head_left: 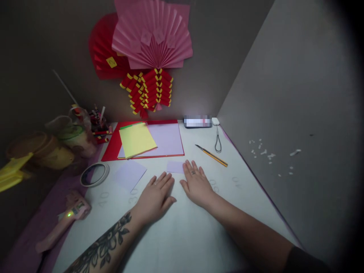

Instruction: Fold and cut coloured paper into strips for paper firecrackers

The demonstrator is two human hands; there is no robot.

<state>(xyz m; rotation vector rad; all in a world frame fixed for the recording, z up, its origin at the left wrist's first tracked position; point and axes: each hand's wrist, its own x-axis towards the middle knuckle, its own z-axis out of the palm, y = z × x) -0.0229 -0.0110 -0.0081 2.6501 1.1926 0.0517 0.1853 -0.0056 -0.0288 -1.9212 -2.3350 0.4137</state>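
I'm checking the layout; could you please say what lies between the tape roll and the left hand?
In the head view, a lilac paper sheet lies between the tape roll and left hand.

Sm. paper slip [174,167] & sq. sheet [129,175] were lilac; top sheet [138,139] was yel. Cutter [214,157] was orange-yel. w/ blk. Glue gun [61,227] was pink, grn light. Firecrackers [152,88] were red w/ yel. bands.

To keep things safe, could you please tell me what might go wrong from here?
The craft knife lies beyond the right hand, its blade apparently exposed, so a careless reach could cut. What looks like a pink glue gun has a green light lit; it may be hot.
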